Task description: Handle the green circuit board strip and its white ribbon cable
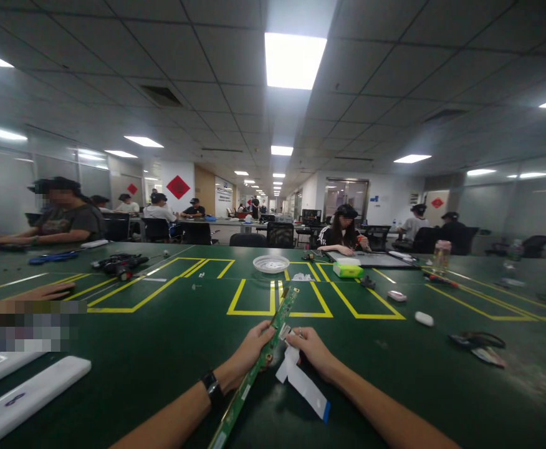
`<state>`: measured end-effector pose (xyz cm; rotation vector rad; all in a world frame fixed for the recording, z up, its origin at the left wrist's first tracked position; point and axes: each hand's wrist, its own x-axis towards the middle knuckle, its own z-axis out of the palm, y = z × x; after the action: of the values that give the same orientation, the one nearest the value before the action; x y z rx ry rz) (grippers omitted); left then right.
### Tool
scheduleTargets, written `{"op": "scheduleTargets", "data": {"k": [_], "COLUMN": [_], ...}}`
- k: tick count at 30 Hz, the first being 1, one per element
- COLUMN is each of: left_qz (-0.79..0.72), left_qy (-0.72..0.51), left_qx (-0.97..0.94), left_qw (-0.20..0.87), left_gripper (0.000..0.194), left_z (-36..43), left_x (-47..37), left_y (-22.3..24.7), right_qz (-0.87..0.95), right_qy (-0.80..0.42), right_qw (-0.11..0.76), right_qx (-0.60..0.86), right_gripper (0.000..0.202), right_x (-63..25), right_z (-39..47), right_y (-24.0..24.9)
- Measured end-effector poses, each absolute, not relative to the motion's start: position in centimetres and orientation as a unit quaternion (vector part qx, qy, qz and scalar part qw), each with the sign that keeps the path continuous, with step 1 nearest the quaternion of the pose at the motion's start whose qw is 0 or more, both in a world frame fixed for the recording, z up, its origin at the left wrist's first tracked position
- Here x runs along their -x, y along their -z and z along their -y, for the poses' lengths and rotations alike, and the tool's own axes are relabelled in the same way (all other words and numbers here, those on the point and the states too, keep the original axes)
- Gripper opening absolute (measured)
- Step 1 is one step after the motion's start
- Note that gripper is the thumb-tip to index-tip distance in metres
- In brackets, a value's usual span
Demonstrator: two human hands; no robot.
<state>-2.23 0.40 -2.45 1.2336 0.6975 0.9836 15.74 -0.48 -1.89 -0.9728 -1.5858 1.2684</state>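
Note:
My left hand [256,344] is closed round a long, narrow green circuit board [249,378], which slants up and away from me over the table. A watch is on that wrist. Between the fingertips of my right hand [311,349] is one end of a white flat ribbon cable [306,386], close beside the board's edge. The cable is folded and hangs down to a blue-tipped end. Whether its held end touches the board, I cannot tell.
Yellow tape outlines mark the green table [179,355]. A white basket [271,264], a green box [348,270], a white case [424,318] and dark tools [477,340] lie around. White bars [34,393] and another person's arm [25,299] are at left; a person [345,231] sits opposite.

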Motion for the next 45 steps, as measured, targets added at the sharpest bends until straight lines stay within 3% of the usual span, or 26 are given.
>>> {"op": "scheduleTargets", "data": {"k": [17, 24, 31, 41, 45], "left_qz": [-0.288, -0.28, -0.298, -0.278, -0.295], "left_qy": [-0.434, -0.39, -0.334, -0.385, -0.38], "left_qx": [-0.567, -0.674, -0.662, -0.702, -0.671], "left_qw": [0.638, 0.561, 0.601, 0.531, 0.565], "left_gripper": [0.053, 0.052, 0.061, 0.047, 0.05], "left_z": [1.2, 1.1, 1.6, 1.9, 1.8], "left_x": [2.7, 3.4, 3.8, 3.5, 3.4], "left_y": [0.8, 1.0, 1.3, 0.2, 0.7], "right_qz": [0.643, 0.656, 0.659, 0.665, 0.666], "right_qy": [-0.494, -0.491, -0.5, -0.47, -0.453], "right_qw": [0.431, 0.421, 0.407, 0.426, 0.43], "right_qx": [0.397, 0.389, 0.388, 0.395, 0.406], "right_gripper": [0.038, 0.04, 0.044, 0.041, 0.038], "right_x": [-16.0, -16.3, -16.4, -16.1, -16.2], "right_z": [0.6, 0.2, 0.1, 0.1, -0.1], "right_y": [2.1, 2.3, 2.7, 2.7, 3.0]}}
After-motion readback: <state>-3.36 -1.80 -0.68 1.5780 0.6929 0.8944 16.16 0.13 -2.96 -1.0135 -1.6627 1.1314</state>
